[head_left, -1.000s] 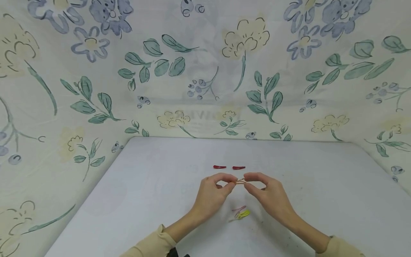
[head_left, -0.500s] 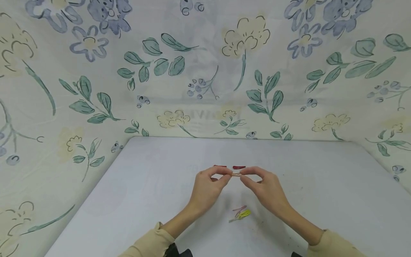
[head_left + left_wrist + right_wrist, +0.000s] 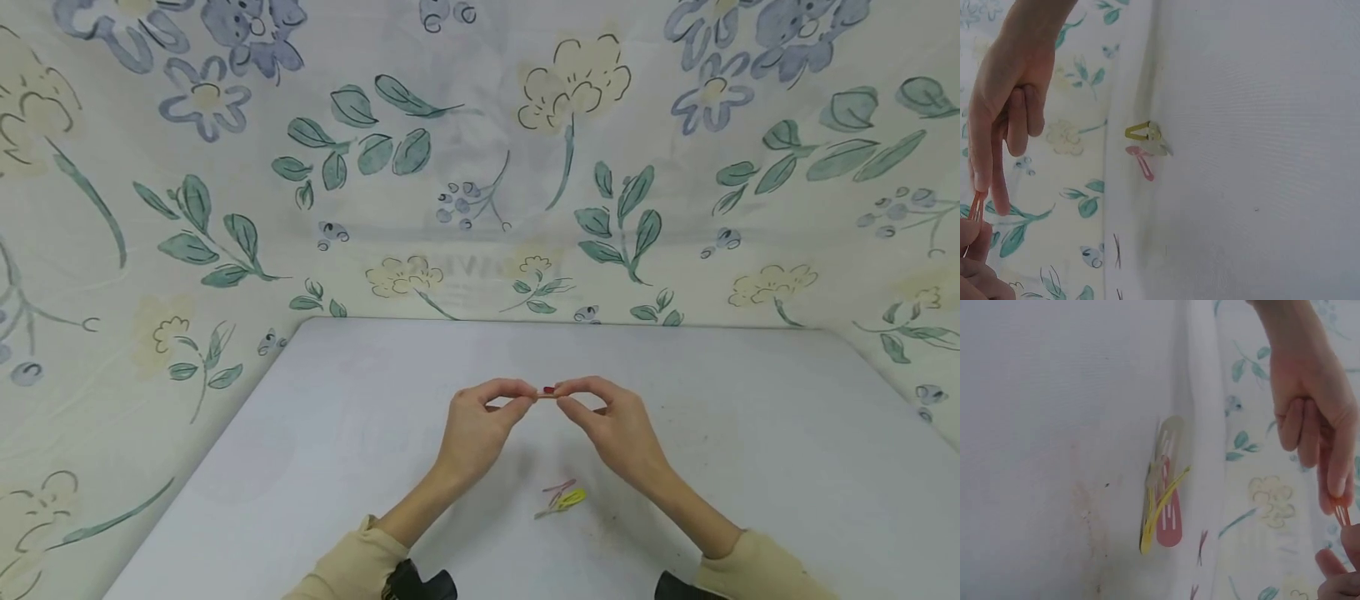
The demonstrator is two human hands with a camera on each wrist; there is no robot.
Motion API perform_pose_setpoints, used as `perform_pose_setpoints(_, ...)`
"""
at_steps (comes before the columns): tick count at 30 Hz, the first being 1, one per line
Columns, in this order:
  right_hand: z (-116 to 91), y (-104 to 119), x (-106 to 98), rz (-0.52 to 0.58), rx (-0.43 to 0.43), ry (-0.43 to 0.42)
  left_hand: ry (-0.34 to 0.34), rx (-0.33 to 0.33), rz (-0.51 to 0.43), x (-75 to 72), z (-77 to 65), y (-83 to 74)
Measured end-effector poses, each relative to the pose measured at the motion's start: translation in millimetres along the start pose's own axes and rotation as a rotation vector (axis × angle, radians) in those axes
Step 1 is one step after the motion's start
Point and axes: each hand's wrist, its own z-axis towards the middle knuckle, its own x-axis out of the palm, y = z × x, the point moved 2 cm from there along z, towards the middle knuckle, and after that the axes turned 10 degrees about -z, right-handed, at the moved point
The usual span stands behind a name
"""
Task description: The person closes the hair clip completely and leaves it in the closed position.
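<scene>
Both hands meet over the far half of the white table. Between them is a small orange snap hair clip (image 3: 547, 397), seen closer in the left wrist view as an orange clip (image 3: 978, 205) with thin prongs. My left hand (image 3: 480, 425) pinches one end with thumb and forefinger. On the other end, my right hand (image 3: 617, 427) has the same pinch. Behind the fingertips shows a bit of a red hair clip (image 3: 549, 389); the fingers hide the rest.
Nearer the person lies a small pile: a yellow clip (image 3: 573, 497), a pink clip (image 3: 1170, 528) and a pale greenish clip (image 3: 1173, 432). The white table (image 3: 337, 467) ends at the back against floral cloth (image 3: 480, 275). Black wrist gear (image 3: 420, 582) sits by the sleeves.
Both hands have moved forward and slightly left with the orange hair clip, which now looks flatter. They now cover most of the two red clips. The pile has not moved.
</scene>
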Motion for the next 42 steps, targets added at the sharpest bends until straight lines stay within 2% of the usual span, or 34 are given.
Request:
perform_pose_setpoints(7, 6.1, -3.4, 2.9, 0.024, 0.006, 0.033, 0.004, 0.007, -0.01, -2.7, 6.6, 4.2)
perform_pose_setpoints(15, 10.1, -18.2, 1.9, 0.032, 0.044, 0.102, 0.057, -0.039, -0.046, 4.1, 14.4, 17.4)
perform_pose_setpoints(19, 7.6, -24.0, 3.3, 0.02, 0.054, 0.126, 0.071, -0.053, -0.007, 6.8, 14.5, 21.8)
perform_pose_setpoints(25, 7.1, -27.3, 6.5, 0.011, 0.016, 0.138, 0.108, -0.028, 0.091, 4.6, 16.0, 23.8)
perform_pose_setpoints(36, 9.2, -28.0, 3.1, -0.028, -0.016, 0.177, 0.161, -0.046, 0.137, 4.0, 14.5, 18.3)
perform_pose_setpoints(42, 8.1, -29.1, 2.7, -0.039, 0.027, 0.191, 0.151, -0.047, 0.15, 5.8, 12.5, 17.3)
